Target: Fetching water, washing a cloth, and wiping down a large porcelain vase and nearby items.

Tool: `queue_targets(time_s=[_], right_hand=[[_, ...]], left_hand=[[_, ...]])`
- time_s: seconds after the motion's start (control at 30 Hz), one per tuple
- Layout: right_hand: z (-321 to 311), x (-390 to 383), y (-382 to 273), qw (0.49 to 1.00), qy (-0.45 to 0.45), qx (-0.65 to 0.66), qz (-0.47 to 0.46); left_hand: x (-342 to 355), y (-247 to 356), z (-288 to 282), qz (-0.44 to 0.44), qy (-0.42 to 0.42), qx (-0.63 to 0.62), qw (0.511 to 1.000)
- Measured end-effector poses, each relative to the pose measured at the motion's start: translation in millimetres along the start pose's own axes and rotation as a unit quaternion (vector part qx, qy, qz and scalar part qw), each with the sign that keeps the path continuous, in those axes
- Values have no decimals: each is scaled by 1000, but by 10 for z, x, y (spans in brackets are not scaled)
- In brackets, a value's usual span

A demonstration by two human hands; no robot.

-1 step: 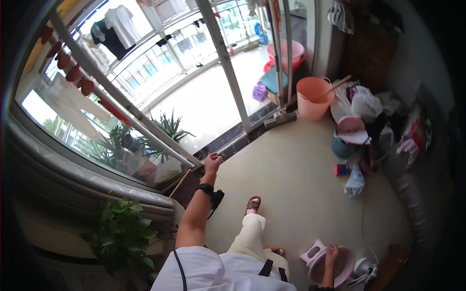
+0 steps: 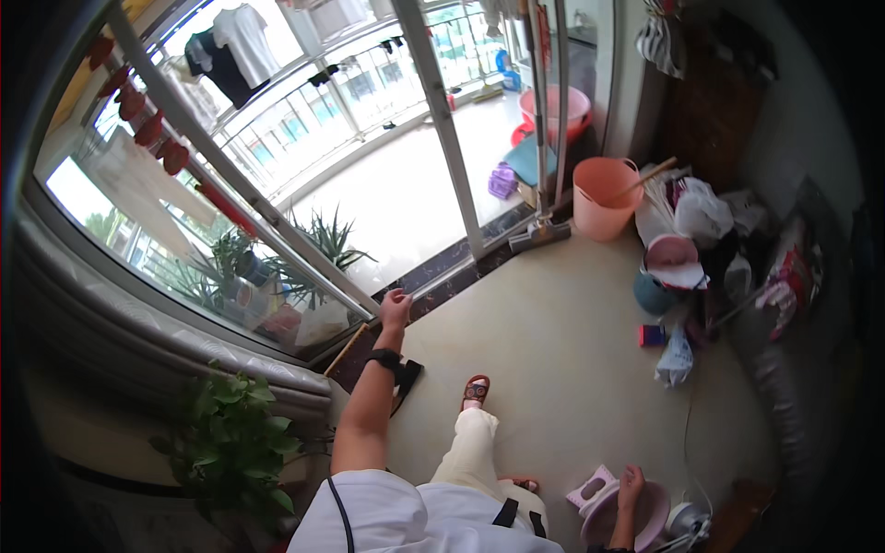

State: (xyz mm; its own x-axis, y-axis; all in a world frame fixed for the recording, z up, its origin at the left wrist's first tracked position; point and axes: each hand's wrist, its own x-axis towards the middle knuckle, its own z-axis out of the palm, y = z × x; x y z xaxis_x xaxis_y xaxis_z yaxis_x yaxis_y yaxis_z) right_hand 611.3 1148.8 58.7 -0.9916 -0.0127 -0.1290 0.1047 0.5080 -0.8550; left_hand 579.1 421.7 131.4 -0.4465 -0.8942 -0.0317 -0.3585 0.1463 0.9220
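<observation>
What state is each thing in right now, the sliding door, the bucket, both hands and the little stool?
Sliding door: open, with a gap to the balcony.
Left hand: open, fingers at the door frame by the track.
Right hand: resting on the pink basin.
Bucket: upright, a stick standing in it.
Small stool: tipped against the basin.

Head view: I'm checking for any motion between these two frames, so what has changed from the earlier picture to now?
Nothing visibly changed. The left hand reaches to the sliding glass door's metal frame, and the right hand rests on the small pink plastic stool, just as before.
</observation>
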Motion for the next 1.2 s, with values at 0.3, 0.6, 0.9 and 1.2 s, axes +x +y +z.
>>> queue_targets(time_s=[0.3, 0.6, 0.9, 1.2], right_hand=[[1435, 1658, -1728, 993, -96, 28, -56], [3970, 2750, -4836, 937, -285, 21, -202], [4663, 4384, -6350, 894, -277, 78, -342], [5421, 5964, -7152, 889, -166, -59, -422]], left_hand=[[2437, 28, -2019, 67, 230, -123, 963], [4030, -149, -3643, 82, 381, 42, 920], [4141, 29, -3004, 45, 342, 25, 938], [3851, 430, -2576, -41, 447, 143, 882]])
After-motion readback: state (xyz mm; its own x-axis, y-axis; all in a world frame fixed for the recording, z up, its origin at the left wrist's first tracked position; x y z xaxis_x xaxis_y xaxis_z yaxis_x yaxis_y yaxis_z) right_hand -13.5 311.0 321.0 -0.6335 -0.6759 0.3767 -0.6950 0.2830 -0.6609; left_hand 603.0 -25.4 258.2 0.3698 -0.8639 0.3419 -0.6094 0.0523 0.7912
